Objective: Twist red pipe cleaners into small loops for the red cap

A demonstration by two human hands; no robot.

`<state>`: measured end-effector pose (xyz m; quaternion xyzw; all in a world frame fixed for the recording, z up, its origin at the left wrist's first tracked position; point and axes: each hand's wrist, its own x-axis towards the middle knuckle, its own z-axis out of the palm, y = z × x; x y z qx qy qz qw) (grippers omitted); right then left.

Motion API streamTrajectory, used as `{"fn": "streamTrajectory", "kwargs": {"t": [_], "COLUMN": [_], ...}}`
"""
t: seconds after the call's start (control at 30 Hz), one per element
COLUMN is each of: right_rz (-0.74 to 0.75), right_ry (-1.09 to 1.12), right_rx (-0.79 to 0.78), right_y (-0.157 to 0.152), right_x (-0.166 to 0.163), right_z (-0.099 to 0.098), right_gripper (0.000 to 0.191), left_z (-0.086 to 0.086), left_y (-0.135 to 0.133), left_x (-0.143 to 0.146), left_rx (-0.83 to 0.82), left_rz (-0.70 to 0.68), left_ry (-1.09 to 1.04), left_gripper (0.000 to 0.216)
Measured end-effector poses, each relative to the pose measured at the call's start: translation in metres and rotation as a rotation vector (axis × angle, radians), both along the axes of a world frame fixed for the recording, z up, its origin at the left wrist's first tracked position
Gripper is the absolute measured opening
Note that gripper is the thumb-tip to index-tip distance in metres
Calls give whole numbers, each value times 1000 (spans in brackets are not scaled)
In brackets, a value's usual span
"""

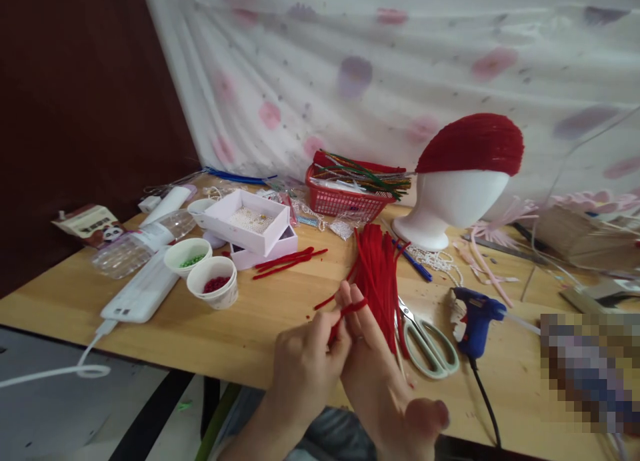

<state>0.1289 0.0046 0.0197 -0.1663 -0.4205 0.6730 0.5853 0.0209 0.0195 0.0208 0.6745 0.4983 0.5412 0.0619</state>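
My left hand (307, 364) pinches a red pipe cleaner (353, 308) and winds it around two outstretched fingers of my right hand (373, 361). The right hand's fingers point away from me, straight and pressed together, with the red strand looped near their tips. Just beyond lies a bundle of red pipe cleaners (377, 268) on the wooden table (240, 328). Scissors with pale green handles (430, 344) lie right of the bundle.
A blue glue gun (475, 318) lies at the right. A white foam head (450, 201) wears a red cap. Behind are a red basket (345, 198) of pipe cleaners, a white box (250, 221), two cups of beads (213, 281) and a white power strip (143, 291).
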Motion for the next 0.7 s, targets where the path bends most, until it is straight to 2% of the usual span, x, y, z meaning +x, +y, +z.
{"fn": "streamTrajectory", "kwargs": {"t": [0.1,0.17,0.23,0.37,0.47,0.6,0.7], "right_rz": [-7,-54,-79,-41,-78,-181,-167], "right_ry": [-2,-6,-15,-51,-110,-224,-269], "right_rx": [2,-5,6,73,168,198,220], "right_y": [0,2,5,9,9,5,2], "right_x": [-3,-3,-1,6,8,8,9], "right_z": [-4,-4,-5,-11,-16,-16,-14], "right_gripper": [92,93,92,88,86,83,75], "left_z": [1,6,11,16,17,21,23], "left_y": [-5,-7,-7,-3,-1,-3,-4], "left_x": [4,6,7,1,-5,-8,-7], "left_rx": [-350,-494,-602,-875,-1019,-1156,-1302], "left_rz": [-79,-124,-192,-412,-489,-527,-536], "left_ry": [-336,-577,-819,-1234,-1414,-1552,-1616], "left_gripper": [8,8,19,39,41,35,30]}}
